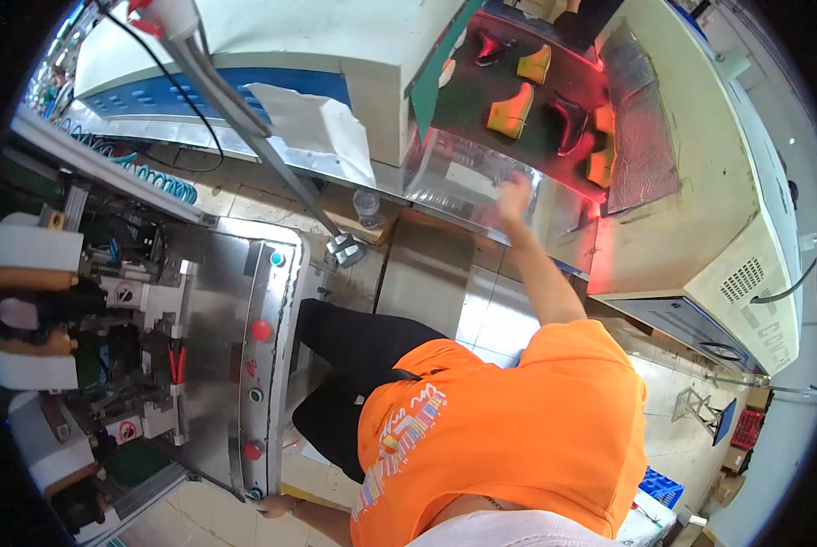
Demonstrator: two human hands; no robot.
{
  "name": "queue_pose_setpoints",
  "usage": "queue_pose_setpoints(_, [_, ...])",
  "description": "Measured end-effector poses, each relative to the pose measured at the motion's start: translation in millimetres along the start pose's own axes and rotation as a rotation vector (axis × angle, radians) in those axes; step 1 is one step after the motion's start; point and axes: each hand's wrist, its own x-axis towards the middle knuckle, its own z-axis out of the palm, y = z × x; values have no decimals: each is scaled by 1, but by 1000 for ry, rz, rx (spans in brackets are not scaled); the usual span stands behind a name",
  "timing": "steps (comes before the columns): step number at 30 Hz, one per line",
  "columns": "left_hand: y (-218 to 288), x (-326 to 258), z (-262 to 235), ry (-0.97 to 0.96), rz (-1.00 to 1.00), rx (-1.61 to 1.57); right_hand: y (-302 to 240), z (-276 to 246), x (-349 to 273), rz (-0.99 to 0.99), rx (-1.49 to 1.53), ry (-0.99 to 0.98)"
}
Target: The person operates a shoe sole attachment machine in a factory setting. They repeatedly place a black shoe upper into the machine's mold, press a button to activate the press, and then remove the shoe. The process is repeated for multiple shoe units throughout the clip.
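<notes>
At far centre, the right hand [515, 193] reaches to the conveyor [481, 187] edge, grip unclear, shoes [510, 111] just beyond; reach steadily. Left hand [276, 504] grips the machine [244, 365] corner, near.

Plastic bottle [367, 206] (clear), blue crate [661, 486]

Yellow shoe lasts [510, 111] crowd the belt [467, 91]; its near edge lies open.
</notes>
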Motion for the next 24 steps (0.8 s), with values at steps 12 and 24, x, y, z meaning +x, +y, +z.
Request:
queue_pose_setpoints(12, [-52,-3,-13,-896,659,-78,166,-3,237,56,77,-143])
queue_pose_setpoints(24, [-58,-36,37,-593,-782,-782,125,-9,342,-4,-177,-257])
